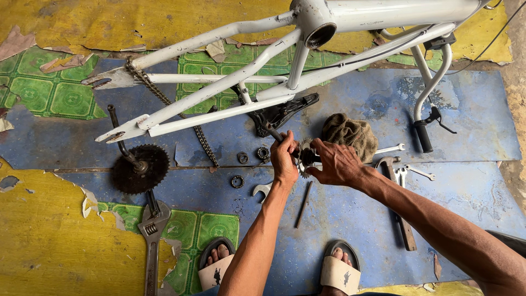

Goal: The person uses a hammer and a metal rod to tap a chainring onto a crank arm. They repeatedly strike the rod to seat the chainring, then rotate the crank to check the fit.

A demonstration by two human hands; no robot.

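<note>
Fingers of the left hand point(284, 158) are curled tight around a dark metal rod point(272, 131). Fingers of the right hand point(335, 163) are pinched on the rim of a small toothed sprocket point(304, 156), which sits between the two hands, above the blue floor sheet point(471, 186). Both forearms run up from the lower edge of the view and converge at the sprocket; right wrist is bent inward, left wrist is straight.

Surroundings: white bicycle frame point(230, 77) lies upside down directly beyond the hands, its black saddle point(282, 112) on the floor just above the rod. A brown cloth bundle point(350, 134) rests just beside the right hand. Bearing rings point(242, 158) lie just left of the left hand, a loose chain point(203, 140) further left, then a large chainring with crank point(139, 167). Adjustable wrench point(152, 241) lies at lower left. Hammer point(395, 197) and small spanners point(419, 172) lie right of the right forearm. Sandalled feet point(341, 271) at bottom edge.
</note>
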